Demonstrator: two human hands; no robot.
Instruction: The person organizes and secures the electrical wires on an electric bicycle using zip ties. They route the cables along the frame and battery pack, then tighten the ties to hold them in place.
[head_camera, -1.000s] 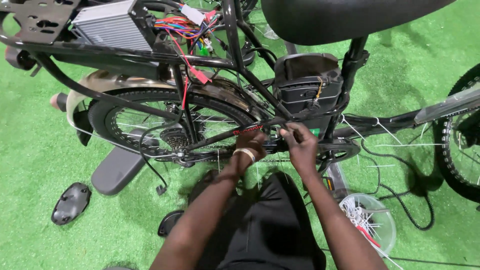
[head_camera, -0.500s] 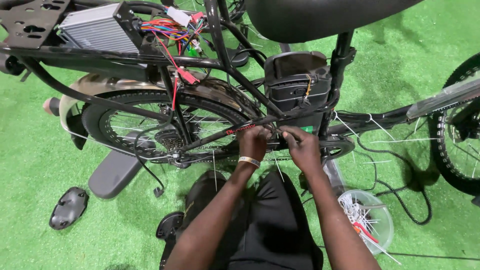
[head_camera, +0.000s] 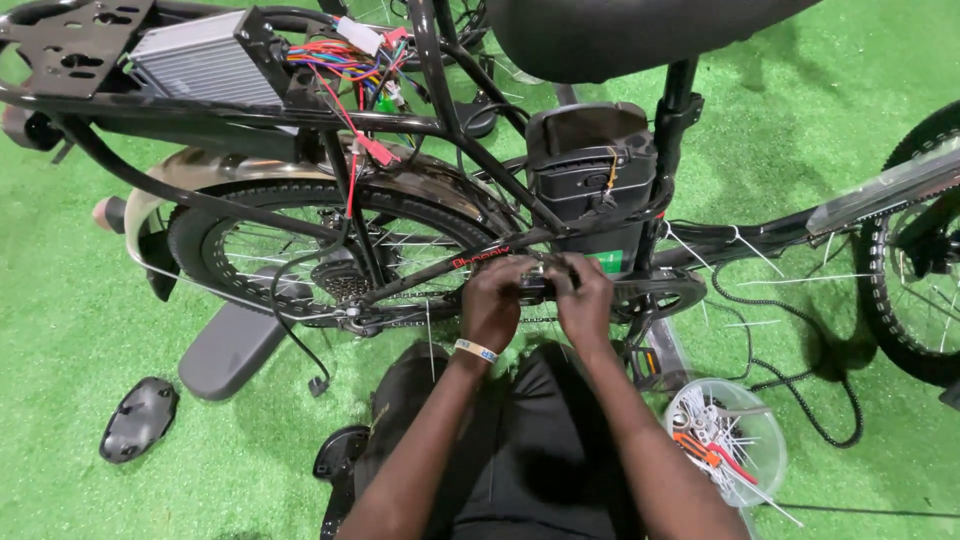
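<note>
A black electric bicycle stands on green turf, its frame tube (head_camera: 430, 275) running to the crank area. My left hand (head_camera: 495, 300) and my right hand (head_camera: 585, 298) are pressed together on a small dark part of the frame just under the black battery box (head_camera: 590, 170). Both hands have their fingers curled around that spot; what they pinch is hidden by the fingers. A pale wristband sits on my left wrist. White cable ties stick out along the frame (head_camera: 745, 245).
The rear wheel (head_camera: 300, 260) is at the left, with a grey controller box (head_camera: 205, 60) and loose coloured wires (head_camera: 345, 60) above. Another wheel (head_camera: 915, 290) is at the right. A clear tub of cable ties and tools (head_camera: 725, 440) sits at lower right. Black plastic covers (head_camera: 140, 418) lie at lower left.
My hands have stayed at the same spot on the frame, closing in tighter together. The view has shifted slightly.
</note>
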